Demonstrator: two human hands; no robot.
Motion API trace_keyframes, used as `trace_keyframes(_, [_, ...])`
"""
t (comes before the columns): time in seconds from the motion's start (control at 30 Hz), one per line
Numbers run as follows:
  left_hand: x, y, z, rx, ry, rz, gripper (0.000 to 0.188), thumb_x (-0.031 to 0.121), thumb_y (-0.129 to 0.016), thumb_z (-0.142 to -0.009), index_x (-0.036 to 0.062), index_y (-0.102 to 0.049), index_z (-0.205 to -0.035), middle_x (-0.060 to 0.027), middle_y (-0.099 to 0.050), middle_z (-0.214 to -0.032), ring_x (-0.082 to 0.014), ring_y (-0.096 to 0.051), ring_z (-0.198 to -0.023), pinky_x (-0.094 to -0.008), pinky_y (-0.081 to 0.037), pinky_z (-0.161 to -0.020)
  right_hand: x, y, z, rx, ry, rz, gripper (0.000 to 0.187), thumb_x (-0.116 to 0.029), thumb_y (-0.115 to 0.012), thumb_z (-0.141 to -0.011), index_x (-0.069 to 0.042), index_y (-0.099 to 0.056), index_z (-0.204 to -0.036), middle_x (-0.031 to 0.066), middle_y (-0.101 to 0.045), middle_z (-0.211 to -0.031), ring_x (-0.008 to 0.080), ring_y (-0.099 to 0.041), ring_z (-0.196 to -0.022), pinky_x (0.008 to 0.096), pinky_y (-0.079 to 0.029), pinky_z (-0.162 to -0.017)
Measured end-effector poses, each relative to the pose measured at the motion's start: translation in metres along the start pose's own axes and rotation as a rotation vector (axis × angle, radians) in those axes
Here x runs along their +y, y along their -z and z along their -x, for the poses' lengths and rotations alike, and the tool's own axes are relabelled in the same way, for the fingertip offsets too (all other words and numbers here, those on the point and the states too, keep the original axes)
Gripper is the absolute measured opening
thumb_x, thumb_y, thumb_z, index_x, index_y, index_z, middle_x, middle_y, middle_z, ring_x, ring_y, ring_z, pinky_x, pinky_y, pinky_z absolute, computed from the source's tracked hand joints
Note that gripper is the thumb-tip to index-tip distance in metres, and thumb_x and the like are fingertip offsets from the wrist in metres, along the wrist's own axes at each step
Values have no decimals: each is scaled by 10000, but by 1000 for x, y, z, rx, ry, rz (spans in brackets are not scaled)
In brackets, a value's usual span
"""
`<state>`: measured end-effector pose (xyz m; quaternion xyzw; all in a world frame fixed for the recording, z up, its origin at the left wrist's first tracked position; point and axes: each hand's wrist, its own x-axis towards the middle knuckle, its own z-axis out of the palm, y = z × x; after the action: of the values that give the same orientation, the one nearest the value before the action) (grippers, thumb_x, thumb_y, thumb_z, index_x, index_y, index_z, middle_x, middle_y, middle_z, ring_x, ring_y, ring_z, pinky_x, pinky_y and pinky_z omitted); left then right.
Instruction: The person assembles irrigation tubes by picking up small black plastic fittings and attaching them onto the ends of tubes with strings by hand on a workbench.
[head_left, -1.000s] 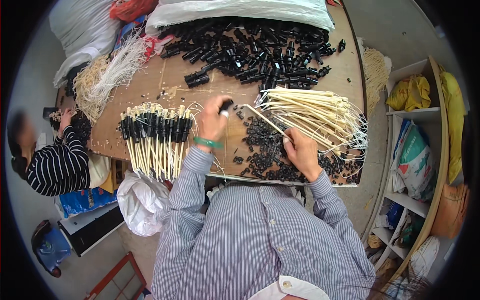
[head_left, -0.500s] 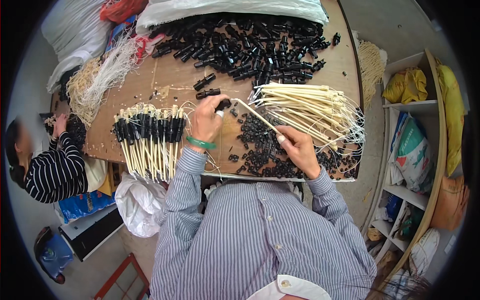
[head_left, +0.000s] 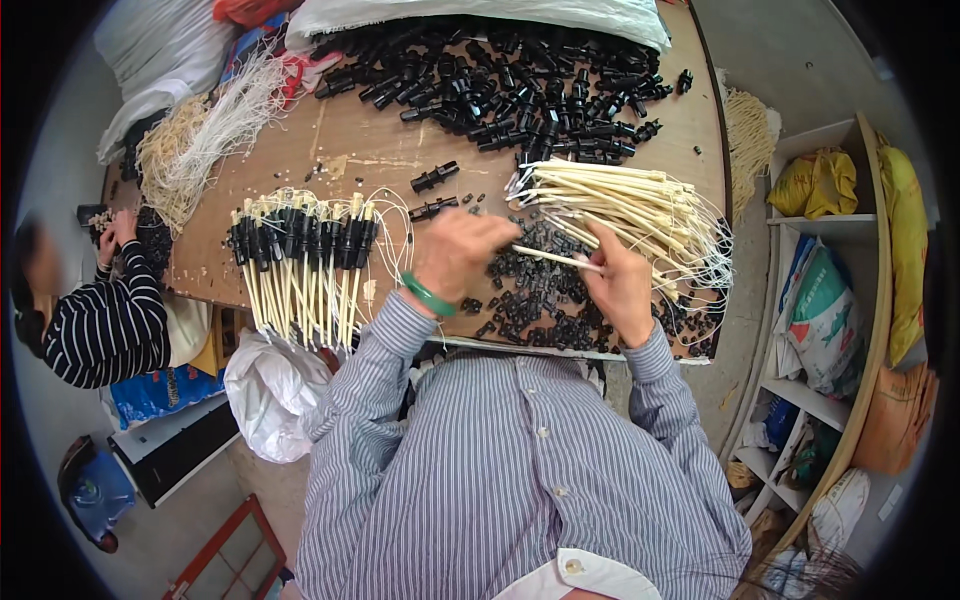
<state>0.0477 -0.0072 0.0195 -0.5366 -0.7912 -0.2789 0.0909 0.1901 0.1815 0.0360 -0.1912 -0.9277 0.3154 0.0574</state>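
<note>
My right hand [head_left: 622,285] pinches a thin cream-coloured rod [head_left: 558,258] near its right end. My left hand [head_left: 462,255], a green bangle at its wrist, is blurred; its fingers are bunched at the rod's other end. What they hold, if anything, is hidden. Beneath the rod lies a scatter of small black parts [head_left: 535,305]. Two black tubular fittings [head_left: 434,177] lie beyond my left hand. To the left is a row of cream rods with black fittings [head_left: 305,240] on them. Plain cream rods with white strings [head_left: 630,210] are stacked on the right.
A large heap of black fittings [head_left: 540,90] covers the far side of the brown table [head_left: 330,130], below a white sack [head_left: 480,22]. Bundled strings [head_left: 215,130] lie far left. Another person [head_left: 110,325] in stripes works at the left. Shelves with bags [head_left: 820,290] stand right.
My left hand has moved right and nearer to me, away from where it held a small black piece. The rod is now more level, still in my right hand, which has shifted slightly right.
</note>
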Motion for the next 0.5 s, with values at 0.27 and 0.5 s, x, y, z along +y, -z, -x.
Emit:
trace_keyframes(0.27, [-15,-4,39,-162,650,131,221,213,-666,-856,133,-618,-1056,-37,-614,-735,-168,-583,-557,-304,-471,-443,23,14,-10,-180,60,-1607,103,-105,-611,-872,-104,-595,-770,69,-687,-1003,114,-594,-623,252,-513,-569])
trace_keyframes(0.5, [22,-2,17,-34,849,1041,221,59,-664,-835,-1,-662,-1047,-10,-661,-863,-80,-610,-782,-242,-504,-675,-40,-43,5,-55,394,0,255,-158,-701,-779,-71,-617,-1003,55,-624,-685,240,-624,-577,332,-486,-530])
